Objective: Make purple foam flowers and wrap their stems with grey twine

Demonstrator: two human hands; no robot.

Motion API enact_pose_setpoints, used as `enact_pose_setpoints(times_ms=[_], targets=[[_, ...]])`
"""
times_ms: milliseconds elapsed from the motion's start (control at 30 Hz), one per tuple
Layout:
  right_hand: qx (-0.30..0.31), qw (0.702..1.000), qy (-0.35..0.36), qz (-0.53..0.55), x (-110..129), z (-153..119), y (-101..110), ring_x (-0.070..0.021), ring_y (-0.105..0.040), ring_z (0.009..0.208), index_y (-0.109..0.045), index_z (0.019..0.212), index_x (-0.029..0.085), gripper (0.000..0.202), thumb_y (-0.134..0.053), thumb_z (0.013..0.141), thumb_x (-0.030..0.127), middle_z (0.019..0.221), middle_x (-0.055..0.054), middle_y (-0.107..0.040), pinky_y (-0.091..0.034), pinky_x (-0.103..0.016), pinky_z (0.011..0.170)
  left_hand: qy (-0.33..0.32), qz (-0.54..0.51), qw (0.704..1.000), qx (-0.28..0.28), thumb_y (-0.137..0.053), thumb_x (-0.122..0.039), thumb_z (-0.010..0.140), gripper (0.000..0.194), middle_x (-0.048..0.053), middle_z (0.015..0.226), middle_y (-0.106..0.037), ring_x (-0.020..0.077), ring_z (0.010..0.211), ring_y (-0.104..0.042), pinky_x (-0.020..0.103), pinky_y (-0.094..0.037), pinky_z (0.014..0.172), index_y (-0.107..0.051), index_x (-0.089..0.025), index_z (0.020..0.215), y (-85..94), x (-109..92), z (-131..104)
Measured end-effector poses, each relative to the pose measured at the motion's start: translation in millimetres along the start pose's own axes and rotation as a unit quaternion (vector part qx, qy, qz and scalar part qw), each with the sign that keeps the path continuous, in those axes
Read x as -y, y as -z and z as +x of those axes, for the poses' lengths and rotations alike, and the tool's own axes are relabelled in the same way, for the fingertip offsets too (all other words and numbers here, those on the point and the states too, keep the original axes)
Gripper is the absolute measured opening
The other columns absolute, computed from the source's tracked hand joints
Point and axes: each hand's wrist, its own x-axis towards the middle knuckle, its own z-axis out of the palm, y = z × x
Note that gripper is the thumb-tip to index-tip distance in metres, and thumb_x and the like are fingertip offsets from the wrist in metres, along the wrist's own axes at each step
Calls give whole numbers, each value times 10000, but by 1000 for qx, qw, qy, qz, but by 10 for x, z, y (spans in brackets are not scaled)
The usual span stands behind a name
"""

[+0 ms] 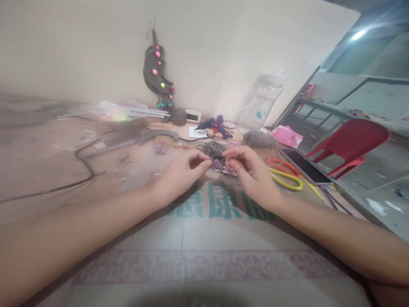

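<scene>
Thumb and fingertips of my left hand (182,172) meet in a pinch over the table's middle. Facing it, a short gap away, my right hand (257,179) is closed in a similar pinch. Anything between the fingertips is too small and blurred to name. Just behind them lies a coiled bundle of grey cord (213,149), with small purple and shiny bits (219,164) in front of it. Beyond the cord rests a blue glue gun (214,124). Yellow (289,184) and orange (284,163) loop handles, seemingly of scissors, lie beside my right hand.
A phone (305,165) lies near the table's right edge. Behind stand a clear bottle (262,104), a grey yarn skein (259,139) and a pink cloth (287,135). A dark crescent decoration with coloured dots (155,70) hangs on the wall. A black cable (86,162) crosses the left side.
</scene>
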Motion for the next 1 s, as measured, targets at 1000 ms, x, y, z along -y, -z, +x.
enact_pose_setpoints(times_ms=[1000], targets=[[-17,988,124,-89,-130,-2,-5,-161,-501,789,-493,860,231,231,-488,848,1,840,-5,-493,-422,-334,718,7,1,1000,2,-589,-312,895,168,29,843,-679,172,800,-605,289,-444,725,-656,-170,837,2,0,18]])
